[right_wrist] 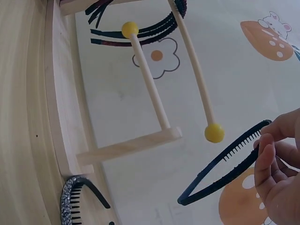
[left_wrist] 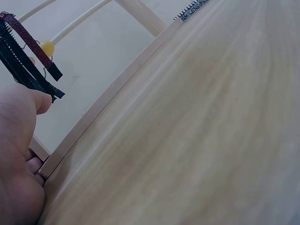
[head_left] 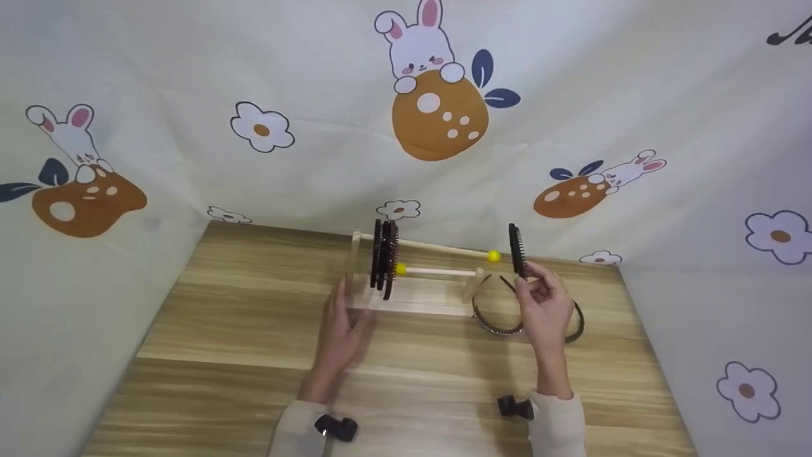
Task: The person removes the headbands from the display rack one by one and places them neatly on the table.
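Right hand (head_left: 545, 301) pinching one headband (head_left: 517, 247), two rods (right_wrist: 195, 70), two yellow balls (right_wrist: 214, 133)

The right hand (head_left: 547, 308) hides part of the lying headband (head_left: 579, 325) toward the far right corner of the bench (head_left: 222, 381). Racked headbands (head_left: 384, 263) overlap too closely to count. The left wrist view's left edge cuts into the left hand (left_wrist: 16, 154) and those headbands; the head view crops the bench's near edge.
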{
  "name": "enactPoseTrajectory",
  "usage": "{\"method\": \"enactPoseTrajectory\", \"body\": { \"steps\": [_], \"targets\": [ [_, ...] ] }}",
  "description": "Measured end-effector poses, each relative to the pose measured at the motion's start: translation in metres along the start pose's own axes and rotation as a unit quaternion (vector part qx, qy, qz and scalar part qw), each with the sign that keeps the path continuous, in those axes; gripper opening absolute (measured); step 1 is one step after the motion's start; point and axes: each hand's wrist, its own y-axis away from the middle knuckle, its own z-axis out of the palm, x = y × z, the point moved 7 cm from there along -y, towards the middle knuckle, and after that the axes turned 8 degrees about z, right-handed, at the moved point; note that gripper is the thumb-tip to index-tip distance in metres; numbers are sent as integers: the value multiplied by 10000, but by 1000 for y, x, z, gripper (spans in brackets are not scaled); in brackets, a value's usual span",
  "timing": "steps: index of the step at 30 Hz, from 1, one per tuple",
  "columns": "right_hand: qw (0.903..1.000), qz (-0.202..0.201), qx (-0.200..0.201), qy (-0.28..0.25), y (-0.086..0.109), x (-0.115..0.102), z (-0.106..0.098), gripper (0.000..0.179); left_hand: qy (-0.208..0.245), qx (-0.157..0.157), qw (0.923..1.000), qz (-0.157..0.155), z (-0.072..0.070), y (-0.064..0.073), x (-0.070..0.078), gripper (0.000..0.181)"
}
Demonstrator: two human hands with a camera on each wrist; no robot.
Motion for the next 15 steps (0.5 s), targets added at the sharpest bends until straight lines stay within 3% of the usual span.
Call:
{"method": "enactPoseTrajectory", "body": {
  "steps": [10, 15],
  "targets": [
    [9993, 271, -64, 250, -3, 20, -19, 32, 49, -35, 10000, 21, 0, 0, 1, 85],
    [9986, 201, -77, 477, -4, 29, -27, 36, -2, 19, 10000, 57, -1, 0, 2, 86]
  ]
}}
